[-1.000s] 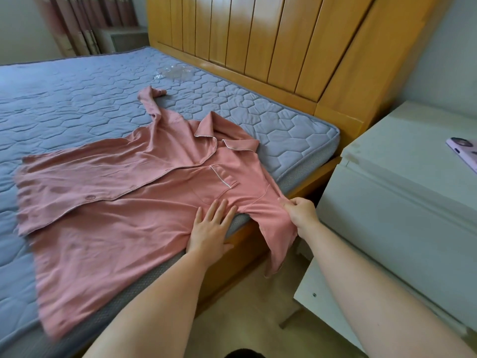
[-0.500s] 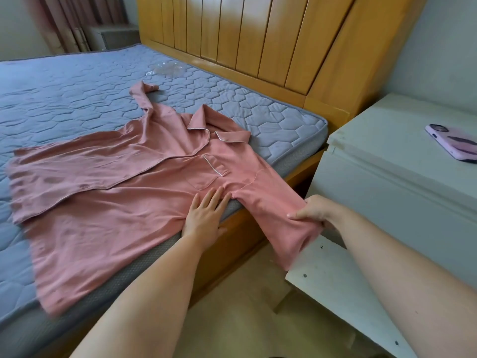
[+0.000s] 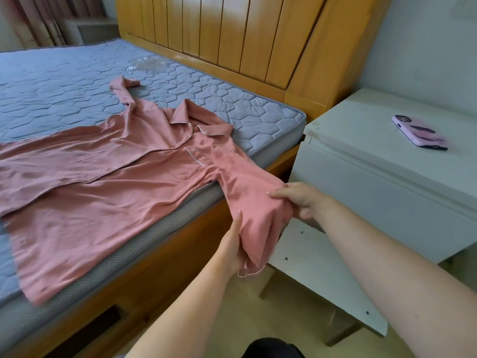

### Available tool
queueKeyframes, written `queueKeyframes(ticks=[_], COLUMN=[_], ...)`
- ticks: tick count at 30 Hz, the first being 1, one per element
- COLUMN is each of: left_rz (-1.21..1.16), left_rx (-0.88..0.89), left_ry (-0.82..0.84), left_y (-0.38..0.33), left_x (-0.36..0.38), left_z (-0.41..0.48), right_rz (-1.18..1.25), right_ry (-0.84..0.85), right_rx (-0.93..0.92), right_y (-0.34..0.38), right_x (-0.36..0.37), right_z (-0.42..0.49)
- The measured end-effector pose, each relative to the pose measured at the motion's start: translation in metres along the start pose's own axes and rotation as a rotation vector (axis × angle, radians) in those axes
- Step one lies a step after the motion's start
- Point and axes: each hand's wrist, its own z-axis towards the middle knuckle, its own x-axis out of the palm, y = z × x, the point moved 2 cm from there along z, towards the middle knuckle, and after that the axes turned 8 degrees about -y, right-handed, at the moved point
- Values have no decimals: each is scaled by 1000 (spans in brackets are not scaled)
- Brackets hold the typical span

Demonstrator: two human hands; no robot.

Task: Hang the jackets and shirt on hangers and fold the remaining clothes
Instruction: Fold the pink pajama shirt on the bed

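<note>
Over the near right edge of the bed, seen from the camera on my head, both my hands hold one sleeve of the pink shirt [image 3: 103,182]. The shirt lies front-up and flat on the grey quilted mattress [image 3: 64,81]. Its hem points left, and its collar [image 3: 196,120] is on the right, towards the wooden headboard [image 3: 232,34]. A chest pocket [image 3: 188,164] with pale piping sits just below the collar. The far sleeve [image 3: 124,91] stretches away across the mattress.

The near sleeve [image 3: 255,202] comes off the mattress edge and hangs in the air above the floor, drawn towards me. My left hand [image 3: 233,244] grips its left edge near the cuff, with the thumb lying on top of the cloth and the fingers hidden under it. My right hand [image 3: 299,200] pinches the sleeve's right edge higher up, its fingers curled over the fabric and the thumb below. The cuff droops between my two forearms.

Below the sleeve runs the wooden bed frame [image 3: 160,254]. To the right stands a white bedside cabinet [image 3: 374,140], and a phone [image 3: 419,134] in a pink case lies on top of it, well apart from my hands. A white board [image 3: 322,267] with screw holes lies low beside the cabinet, under my right forearm. On the far part of the mattress, near the headboard, lies a crumpled piece of clear plastic [image 3: 147,64]. Curtains [image 3: 33,19] hang in the far left corner.
</note>
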Motion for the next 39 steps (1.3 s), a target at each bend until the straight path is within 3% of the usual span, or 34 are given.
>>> queueKeyframes(ticks=[3, 6, 9, 13, 17, 23, 25, 28, 31, 33, 36, 39], left_rz=[134, 295, 255, 310, 414, 354, 565, 826, 769, 828, 962, 1079], left_rx=[93, 123, 111, 108, 145, 155, 322, 714, 1026, 1198, 1239, 1049], left_ry=[85, 200, 215, 116, -55, -181, -293, -566, -435, -314, -205, -243], left_y=[-4, -2, 0, -2, -8, -6, -6, -15, -11, 1, 20, 34], left_x=[2, 2, 4, 11, 14, -6, -14, -18, -6, 3, 12, 17], left_z=[-3, -9, -12, -20, -19, -6, -6, -26, -56, -71, -75, -62], right_rz=[53, 243, 303, 162, -67, -18, -73, -125, -36, 57, 192, 278], right_ry=[-179, -85, 19, 167, 352, 484, 419, 158, -79, -118, -96, -80], right_rx=[21, 136, 171, 206, 123, 34, 54, 42, -2, 22, 69, 83], right_y=[-5, -13, -24, -43, -46, -44, -42, -36, -31, -26, -16, -9], right_x=[2, 1, -13, -28, -37, -42, -38, -26, -19, -14, -8, 1], right_z=[2, -3, -10, -22, -26, -34, -36, -43, -45, -48, -55, -62])
